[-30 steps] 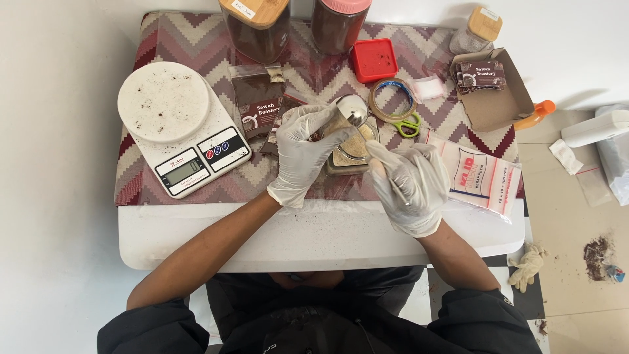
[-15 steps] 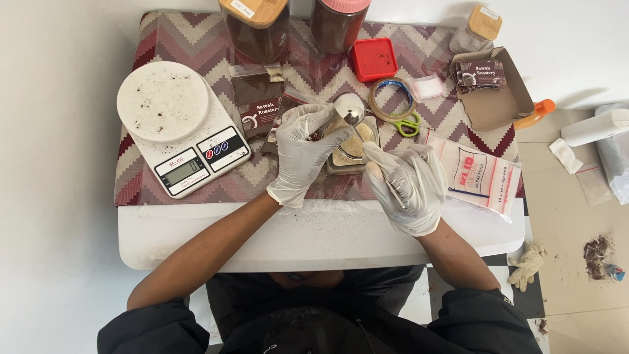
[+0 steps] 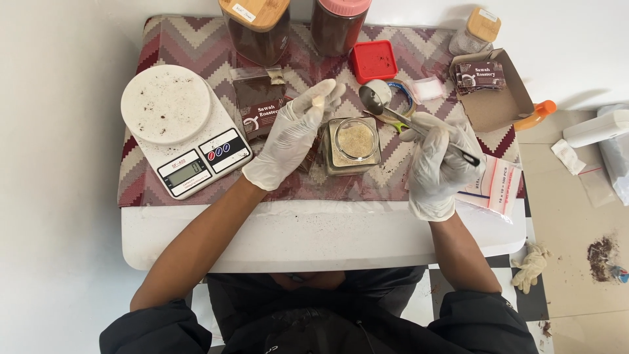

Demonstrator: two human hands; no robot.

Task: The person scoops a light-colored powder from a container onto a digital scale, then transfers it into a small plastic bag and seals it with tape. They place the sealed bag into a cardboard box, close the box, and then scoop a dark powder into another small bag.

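An open square glass jar [image 3: 354,145] of pale granules stands on the zigzag mat [image 3: 196,49] between my gloved hands. My right hand [image 3: 438,164] grips the handle of a metal spoon [image 3: 377,98], whose bowl hovers just beyond the jar's far right corner. My left hand [image 3: 293,136] is left of the jar with its fingers stretched upward. A small brown pouch [image 3: 309,157] shows under its palm, mostly hidden, and the hand seems to pinch it.
A white kitchen scale [image 3: 175,124] sits at left, a printed brown pouch [image 3: 257,98] beside it. Two big jars [image 3: 259,26] of dark contents, a red lid [image 3: 373,61], a tape roll [image 3: 407,98] and a cardboard box [image 3: 498,108] of packets line the back. Clear bags [image 3: 499,189] lie at right.
The spoon has lifted away from my left hand and swung to the far side of the jar. My left hand has drawn left, uncovering the jar's mouth.
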